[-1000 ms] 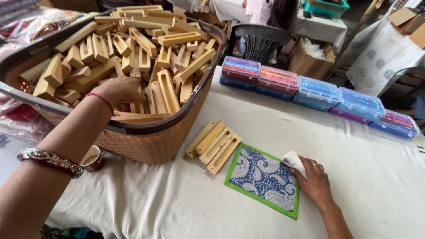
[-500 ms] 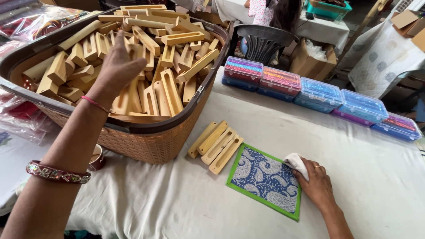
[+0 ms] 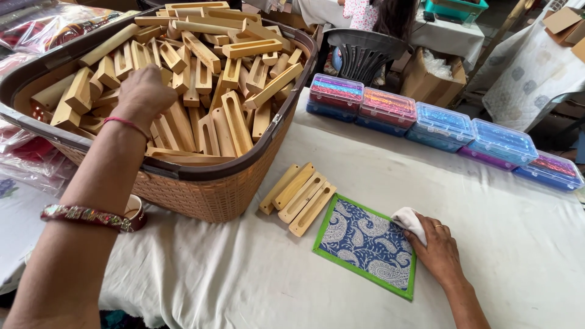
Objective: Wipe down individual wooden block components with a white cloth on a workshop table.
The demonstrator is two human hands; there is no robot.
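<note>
Reaching into the wicker basket [image 3: 201, 198], the left hand [image 3: 143, 91] curls its fingers among the wooden blocks [image 3: 207, 67]; whether they grasp one is unclear. Right of the basket, on the white-clothed worktop [image 3: 499, 244], the right hand [image 3: 436, 250] clutches a white cloth [image 3: 409, 220] beside a blue paisley mat [image 3: 365, 244].

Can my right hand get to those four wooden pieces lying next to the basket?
Probably yes. The right hand rests on the patterned mat, and the wooden pieces lie just past its far corner, with nothing between.
</note>
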